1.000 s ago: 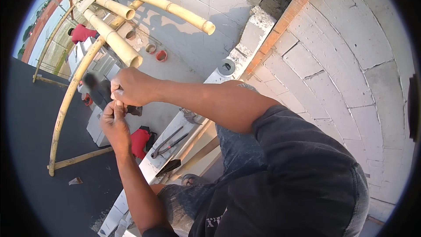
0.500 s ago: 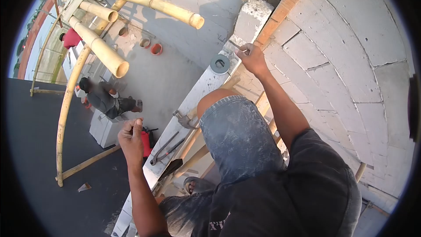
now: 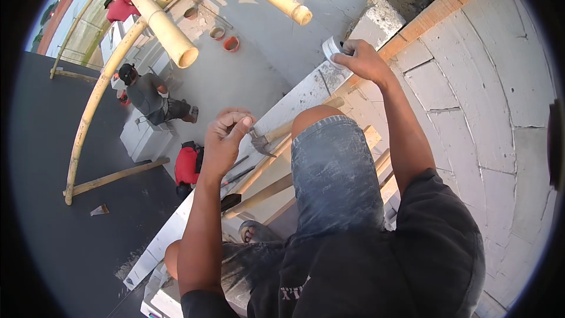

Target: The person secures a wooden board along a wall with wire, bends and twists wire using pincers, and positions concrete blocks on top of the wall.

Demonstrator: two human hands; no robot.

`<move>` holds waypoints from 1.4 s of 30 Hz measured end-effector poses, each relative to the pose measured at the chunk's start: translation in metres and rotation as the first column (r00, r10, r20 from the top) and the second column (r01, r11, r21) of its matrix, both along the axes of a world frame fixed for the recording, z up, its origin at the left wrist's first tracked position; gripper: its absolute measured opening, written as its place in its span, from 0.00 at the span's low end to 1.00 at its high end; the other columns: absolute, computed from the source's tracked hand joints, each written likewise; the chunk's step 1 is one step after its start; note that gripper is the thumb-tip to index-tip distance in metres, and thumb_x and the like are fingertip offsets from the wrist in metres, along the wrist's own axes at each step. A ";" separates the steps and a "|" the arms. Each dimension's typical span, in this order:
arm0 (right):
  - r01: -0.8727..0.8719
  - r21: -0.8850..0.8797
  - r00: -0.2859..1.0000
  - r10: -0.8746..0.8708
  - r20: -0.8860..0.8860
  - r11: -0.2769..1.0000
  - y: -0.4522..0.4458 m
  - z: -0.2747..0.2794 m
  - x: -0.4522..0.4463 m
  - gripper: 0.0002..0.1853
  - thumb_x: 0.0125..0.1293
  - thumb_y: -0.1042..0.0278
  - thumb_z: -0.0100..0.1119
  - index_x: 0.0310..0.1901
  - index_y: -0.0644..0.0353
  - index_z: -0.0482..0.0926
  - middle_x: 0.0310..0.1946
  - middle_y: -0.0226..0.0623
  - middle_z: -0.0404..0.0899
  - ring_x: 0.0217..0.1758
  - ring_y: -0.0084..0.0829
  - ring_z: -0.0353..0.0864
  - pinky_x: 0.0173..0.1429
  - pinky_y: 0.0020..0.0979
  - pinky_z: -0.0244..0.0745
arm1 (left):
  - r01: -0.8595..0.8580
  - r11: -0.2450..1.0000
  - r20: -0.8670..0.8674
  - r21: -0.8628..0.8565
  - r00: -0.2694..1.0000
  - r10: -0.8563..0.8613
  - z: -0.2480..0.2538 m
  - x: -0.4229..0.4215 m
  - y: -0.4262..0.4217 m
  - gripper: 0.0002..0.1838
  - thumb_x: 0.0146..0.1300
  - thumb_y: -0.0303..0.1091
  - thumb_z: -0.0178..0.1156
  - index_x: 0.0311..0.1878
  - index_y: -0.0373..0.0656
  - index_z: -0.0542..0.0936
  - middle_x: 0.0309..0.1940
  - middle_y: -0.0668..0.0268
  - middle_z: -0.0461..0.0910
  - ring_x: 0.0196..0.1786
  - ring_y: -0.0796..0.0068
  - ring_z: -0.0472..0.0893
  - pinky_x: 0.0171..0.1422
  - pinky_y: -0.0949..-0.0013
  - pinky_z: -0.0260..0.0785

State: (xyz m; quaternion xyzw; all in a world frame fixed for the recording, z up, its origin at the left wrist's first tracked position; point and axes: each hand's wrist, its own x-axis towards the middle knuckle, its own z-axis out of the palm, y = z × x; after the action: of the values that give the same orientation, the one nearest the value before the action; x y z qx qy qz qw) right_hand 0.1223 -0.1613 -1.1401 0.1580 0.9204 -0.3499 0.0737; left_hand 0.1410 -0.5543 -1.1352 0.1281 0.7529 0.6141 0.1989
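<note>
My right hand [image 3: 364, 60] is closed round a small round roll [image 3: 333, 52], tilted up on the far end of the white block wall top [image 3: 281, 108]. My left hand [image 3: 228, 133] is raised beside the wall, thumb and fingers pinched together; whatever they hold, if anything, is too small to make out. Just right of that hand, a claw hammer [image 3: 262, 143] lies on the wall top, its wooden handle pointing away. A thin dark rod [image 3: 324, 82] lies across the blocks near the roll. Pincers show partly behind my left wrist.
Bamboo poles [image 3: 159, 22] project at upper left. Below, one person [image 3: 145, 95] sits by white blocks, another [image 3: 186, 165] in red bends near the wall, and a third [image 3: 122, 9] is farther off. Buckets [image 3: 231, 44] stand on the lower floor. A block wall [image 3: 471, 100] rises at right.
My right hand has gone from the wall's edge to the roll, which is now tilted up in its grasp. My left hand has moved right, nearer the hammer. The view has shifted.
</note>
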 end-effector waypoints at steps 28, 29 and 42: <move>-0.341 -0.935 0.868 0.348 -0.354 -0.098 -0.183 0.084 -0.068 0.31 0.77 0.48 0.52 0.70 0.67 0.70 0.55 0.52 0.83 0.49 0.49 0.87 0.53 0.43 0.84 | -0.401 0.581 0.351 0.709 0.914 0.202 0.053 -0.018 -0.078 0.09 0.79 0.35 0.58 0.44 0.39 0.80 0.28 0.74 0.68 0.28 0.83 0.62 0.33 0.77 0.57; -0.331 -0.943 0.893 0.309 -0.328 -0.043 -0.176 0.080 -0.067 0.31 0.77 0.49 0.52 0.70 0.68 0.69 0.54 0.52 0.83 0.49 0.48 0.87 0.51 0.43 0.84 | -0.430 0.602 0.315 0.673 0.903 0.292 0.057 -0.019 -0.090 0.09 0.79 0.34 0.58 0.44 0.39 0.80 0.28 0.75 0.67 0.28 0.83 0.62 0.33 0.77 0.56; 0.117 -0.990 0.939 -0.334 0.084 0.079 -0.052 -0.018 -0.008 0.24 0.79 0.47 0.52 0.63 0.58 0.73 0.57 0.46 0.79 0.60 0.47 0.81 0.64 0.52 0.78 | -0.827 0.354 0.422 0.438 0.536 0.731 0.080 0.038 -0.271 0.08 0.81 0.31 0.54 0.46 0.38 0.79 0.22 0.78 0.56 0.23 0.84 0.52 0.30 0.74 0.47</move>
State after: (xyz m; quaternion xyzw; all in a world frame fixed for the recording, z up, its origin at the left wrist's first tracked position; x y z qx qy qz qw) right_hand 0.1145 -0.2129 -1.1582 0.1799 0.4221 -0.8881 0.0286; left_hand 0.1785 -0.8252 -1.0554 -0.2381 0.4712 0.8420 -0.1112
